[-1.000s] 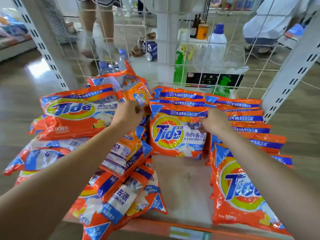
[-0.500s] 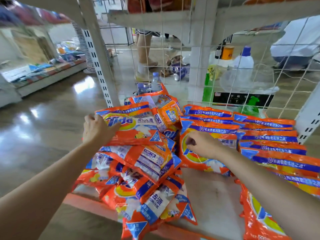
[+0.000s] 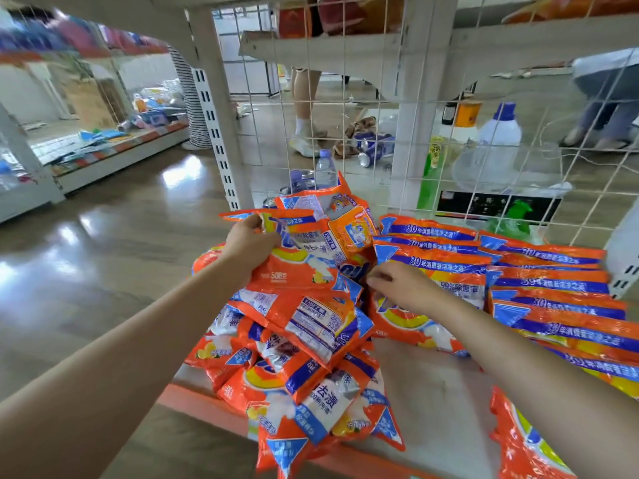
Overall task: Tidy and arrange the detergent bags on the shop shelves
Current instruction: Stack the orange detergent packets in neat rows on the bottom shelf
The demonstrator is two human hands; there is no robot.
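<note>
Orange Tide detergent bags cover a low white shelf [image 3: 425, 385]. A loose, jumbled heap [image 3: 311, 340] lies on the left half, spilling over the front edge. Neat overlapping rows of bags [image 3: 539, 281] fill the right and back. My left hand [image 3: 250, 247] grips the top edge of an orange bag [image 3: 294, 271] on top of the heap, lifting its upper end. My right hand [image 3: 401, 286] hovers with fingers loosely curled over the front bag of the middle row [image 3: 449, 288], touching its left edge and holding nothing I can see.
A white wire grid [image 3: 380, 133] backs the shelf, with a slotted upright post [image 3: 218, 133] at the left. Behind the grid stand bottles [image 3: 498, 140] and people's legs [image 3: 304, 115]. Glossy floor [image 3: 103, 254] lies to the left. Another bag [image 3: 525, 440] sits at the front right.
My left hand has closed on the top bag's upper edge and raised it. My right hand slid left off the middle row bag's face to its left edge. The view swung left.
</note>
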